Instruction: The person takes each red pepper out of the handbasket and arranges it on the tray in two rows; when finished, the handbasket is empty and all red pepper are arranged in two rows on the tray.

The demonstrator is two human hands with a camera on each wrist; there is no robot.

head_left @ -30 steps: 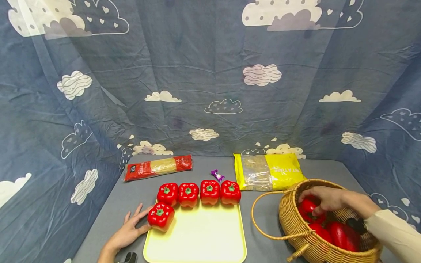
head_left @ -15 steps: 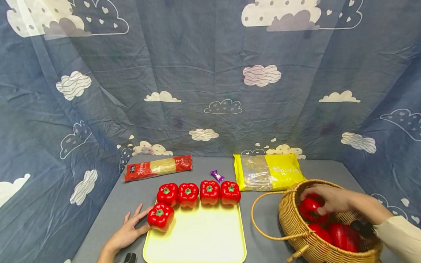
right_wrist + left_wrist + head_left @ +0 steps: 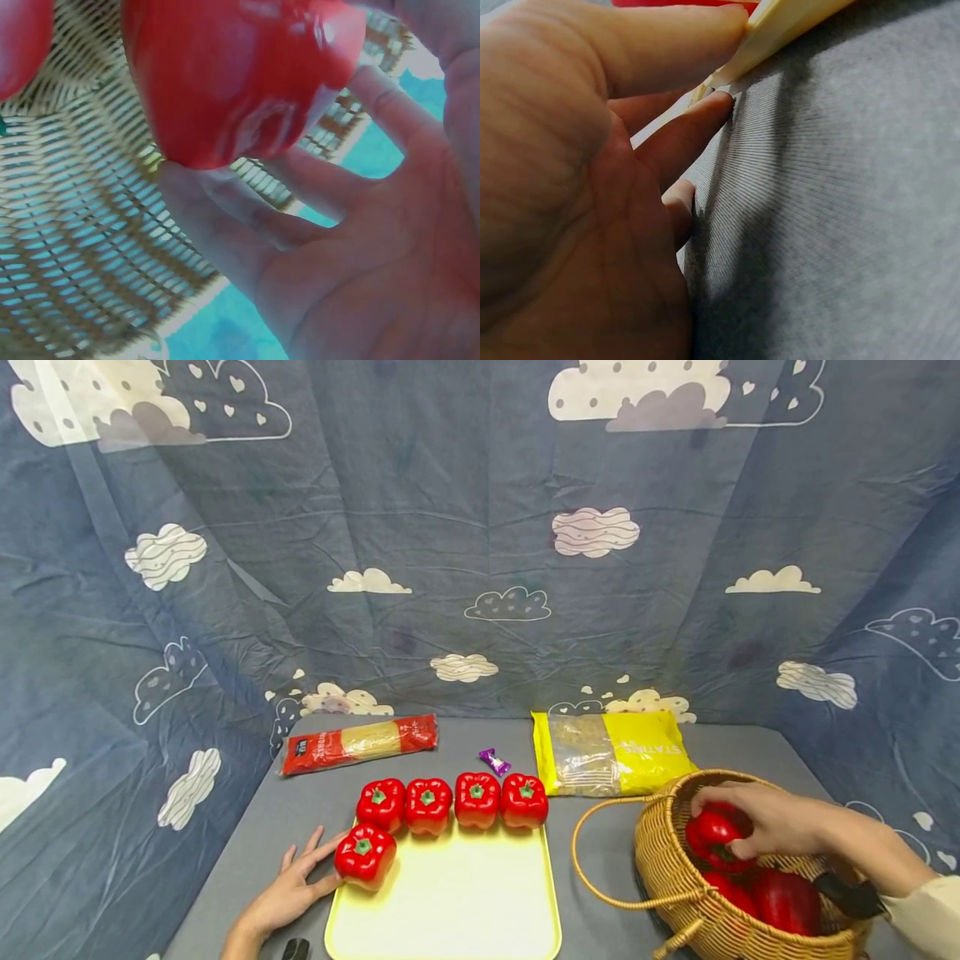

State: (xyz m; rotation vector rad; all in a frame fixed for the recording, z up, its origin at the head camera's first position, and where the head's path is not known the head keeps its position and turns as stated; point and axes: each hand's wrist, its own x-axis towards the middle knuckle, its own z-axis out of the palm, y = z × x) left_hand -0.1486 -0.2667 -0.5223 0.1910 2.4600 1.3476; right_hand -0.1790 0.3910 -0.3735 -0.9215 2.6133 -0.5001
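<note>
Inside the wicker basket [image 3: 658,860] on the right, my right hand [image 3: 780,821] grips a red bell pepper [image 3: 705,837], thumb on the near side. The right wrist view shows the fingers curved around this pepper [image 3: 225,82]. More red produce [image 3: 783,900] lies lower in the basket. My left hand [image 3: 288,893] rests at the left edge of a pale yellow tray [image 3: 472,902], fingers spread beside a red bell pepper [image 3: 365,857]. In the left wrist view the thumb touches the tray rim [image 3: 772,37]. Several bell peppers [image 3: 428,806] line the tray's far edge.
A red noodle packet [image 3: 360,745] lies at the back left, a purple-wrapped candy [image 3: 494,762] behind the peppers, and a yellow bag [image 3: 652,752] behind the basket. The basket handle [image 3: 581,868] sticks out toward the tray. Cloud-print cloth [image 3: 487,552] walls the table.
My right hand has closed around the pepper and shifted it slightly up and to the right in the basket. The left hand and the peppers on the tray stay in place.
</note>
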